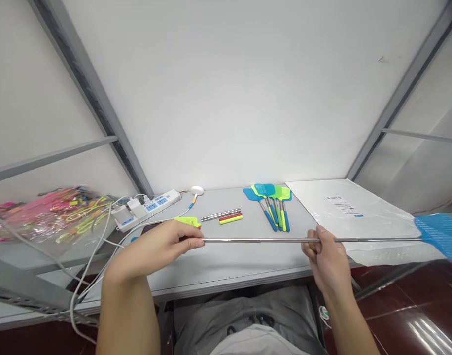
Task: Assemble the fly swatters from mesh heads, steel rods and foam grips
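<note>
A telescopic fly swatter (248, 240) is stretched out sideways above the front of the table, its thin metal rod nearly level. My left hand (172, 241) pinches the rod's left end between thumb and fingers. Farther along, my right hand (325, 251) is closed around the rod. The swatter's blue mesh head (438, 235) hangs past the table at the far right. Beyond the rod lie several shorter fly swatters (272, 204) in a fanned pile, with blue and green heads and handles. A yellow-green mesh head (189, 221) shows behind my left hand, partly hidden.
Loose metal rods (221, 214) lie beside a red tube (231, 217) and a yellow tube (231, 220). A power strip (150, 209) with plugs and white cables sits left, near a bag of colourful cords (59, 212). A white plastic mailer bag (344, 207) covers the table's right side.
</note>
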The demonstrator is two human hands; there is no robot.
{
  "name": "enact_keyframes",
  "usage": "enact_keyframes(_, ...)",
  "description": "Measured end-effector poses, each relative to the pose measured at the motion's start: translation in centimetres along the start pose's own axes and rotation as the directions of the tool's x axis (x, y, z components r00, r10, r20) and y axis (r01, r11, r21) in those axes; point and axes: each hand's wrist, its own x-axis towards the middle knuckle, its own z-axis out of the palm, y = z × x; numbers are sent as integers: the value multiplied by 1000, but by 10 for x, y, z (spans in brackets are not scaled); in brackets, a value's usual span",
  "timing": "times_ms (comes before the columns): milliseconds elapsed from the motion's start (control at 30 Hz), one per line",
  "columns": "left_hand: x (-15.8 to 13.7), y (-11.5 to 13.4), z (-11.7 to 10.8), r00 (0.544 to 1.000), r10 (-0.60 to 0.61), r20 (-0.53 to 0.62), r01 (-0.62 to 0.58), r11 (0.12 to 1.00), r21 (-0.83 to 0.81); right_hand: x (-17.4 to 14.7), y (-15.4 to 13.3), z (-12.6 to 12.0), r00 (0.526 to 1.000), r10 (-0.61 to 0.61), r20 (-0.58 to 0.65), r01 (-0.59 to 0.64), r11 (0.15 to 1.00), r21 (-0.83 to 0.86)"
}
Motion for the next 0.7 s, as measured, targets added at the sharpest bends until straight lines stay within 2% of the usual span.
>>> enact_keyframes(100,9,9,5,998,28,55,-25,998,-57,-7,-4,6,1000,-19,17,19,1000,-4)
enact_keyframes(200,14,16,11,997,67,49,-64,996,-65,-9,-6,9,999,-28,16,28,1000,-12)
enact_keyframes(367,22,36,30,991,129,18,-129,992,-6,-22,7,15,1000,13,28,-12,1000,-10)
enact_keyframes(500,32,61,53,977,211,39,-213,974,73,-41,24,26,987,107,121,-93,989,-111)
enact_keyframes(600,36,75,63,974,226,16,-226,964,138,-48,28,31,982,114,149,-94,986,-134)
enact_keyframes(700,37,83,69,970,244,10,-243,960,136,-53,27,33,983,98,157,-74,985,-153)
